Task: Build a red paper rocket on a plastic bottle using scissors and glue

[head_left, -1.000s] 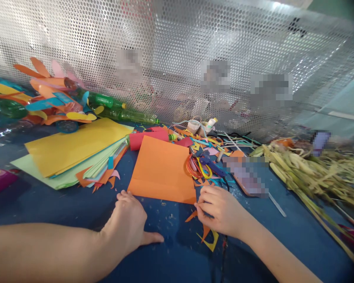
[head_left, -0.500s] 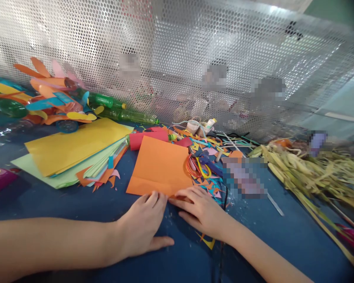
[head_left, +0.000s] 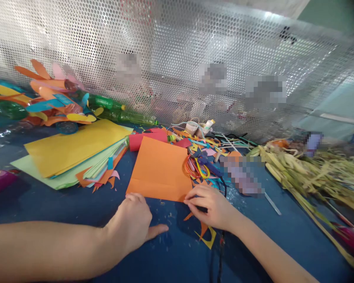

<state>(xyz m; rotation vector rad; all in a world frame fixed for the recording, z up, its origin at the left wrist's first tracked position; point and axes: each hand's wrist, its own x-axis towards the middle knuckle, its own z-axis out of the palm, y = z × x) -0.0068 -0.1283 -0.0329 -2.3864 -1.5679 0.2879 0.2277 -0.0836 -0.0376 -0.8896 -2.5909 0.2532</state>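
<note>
A sheet of orange paper lies on the blue table, with a crease near its front edge. My left hand rests at the paper's front left corner, fingers bent together on the edge and thumb stretched out to the right. At the front right corner, my right hand pinches the paper's edge between thumb and fingertips. Scissors with red and yellow handles lie against the sheet's right side. Behind it is a bottle wrapped in red paper.
Coloured paper sheets are stacked at the left, with paper-and-bottle crafts behind. Paper scraps lie near my right hand. Dried husks spread at the right, before a perforated metal screen.
My hands have moved apart along the paper's front edge, the left one to the left corner and the right one slightly right to the other corner.
</note>
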